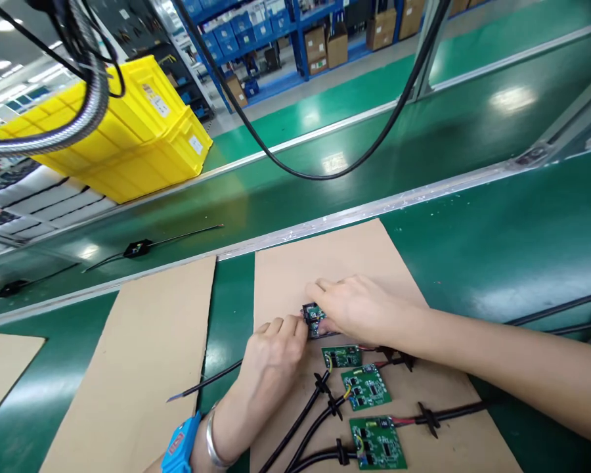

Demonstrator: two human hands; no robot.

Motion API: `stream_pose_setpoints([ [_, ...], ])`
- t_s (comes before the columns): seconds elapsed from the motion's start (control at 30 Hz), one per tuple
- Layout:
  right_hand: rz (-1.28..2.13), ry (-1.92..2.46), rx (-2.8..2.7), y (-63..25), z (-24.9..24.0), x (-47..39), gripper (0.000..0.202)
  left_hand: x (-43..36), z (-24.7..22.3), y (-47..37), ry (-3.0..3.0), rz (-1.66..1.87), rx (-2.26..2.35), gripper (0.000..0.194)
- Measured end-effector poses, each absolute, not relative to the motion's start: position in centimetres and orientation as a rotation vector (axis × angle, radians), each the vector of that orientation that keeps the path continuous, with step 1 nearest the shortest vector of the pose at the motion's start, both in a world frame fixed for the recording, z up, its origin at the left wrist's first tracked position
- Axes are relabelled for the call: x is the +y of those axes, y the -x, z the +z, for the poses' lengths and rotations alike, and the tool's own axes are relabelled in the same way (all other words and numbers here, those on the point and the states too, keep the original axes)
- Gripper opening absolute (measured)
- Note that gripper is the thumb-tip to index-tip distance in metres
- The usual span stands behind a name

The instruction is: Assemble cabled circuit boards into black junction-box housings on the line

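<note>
My left hand (pixel 276 348), with a silver bangle and a blue band at the wrist, is closed on the left side of a small black housing with a circuit board (pixel 314 316). On the right side of the same housing my right hand (pixel 357 305) is closed, its thumb at the board's lower edge. A black cable (pixel 217 376) with a bare end comes out to the left from under my left hand. Below, green circuit boards (pixel 367 387) with black cables lie on a cardboard sheet (pixel 335 256).
Another cardboard sheet (pixel 142 355) lies to the left on the green bench. Beyond a metal rail (pixel 325 220), a cabled black part (pixel 138 248) rests on a green surface. Yellow bins (pixel 128 138) stand at the back left. A black cable (pixel 320 176) hangs overhead.
</note>
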State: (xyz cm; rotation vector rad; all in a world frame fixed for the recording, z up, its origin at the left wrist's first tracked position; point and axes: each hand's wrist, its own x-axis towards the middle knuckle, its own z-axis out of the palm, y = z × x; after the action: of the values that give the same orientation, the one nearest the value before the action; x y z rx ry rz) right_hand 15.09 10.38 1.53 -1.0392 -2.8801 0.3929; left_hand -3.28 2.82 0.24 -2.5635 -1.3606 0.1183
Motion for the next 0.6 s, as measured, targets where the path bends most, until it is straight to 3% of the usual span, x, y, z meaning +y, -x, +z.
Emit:
stream_pose_setpoints([
  [0.13, 0.411, 1.134, -2.941, -13.9, 3.6, 11.7, 0.04, 2.3, -0.7, 4.2, 2.568, -0.054, -1.434, 0.033],
  [0.3, 0.532, 1.095, -3.055, -11.1, 3.9, 12.2, 0.017, 2.0, -1.8, 4.3, 2.573, -0.145, -1.432, 0.026],
  [0.6, 0.722, 0.853, -2.971, -13.9, 2.4, 12.8, 0.018, 3.1, -1.1, 5.4, 2.761, -0.326, -1.528, 0.02],
])
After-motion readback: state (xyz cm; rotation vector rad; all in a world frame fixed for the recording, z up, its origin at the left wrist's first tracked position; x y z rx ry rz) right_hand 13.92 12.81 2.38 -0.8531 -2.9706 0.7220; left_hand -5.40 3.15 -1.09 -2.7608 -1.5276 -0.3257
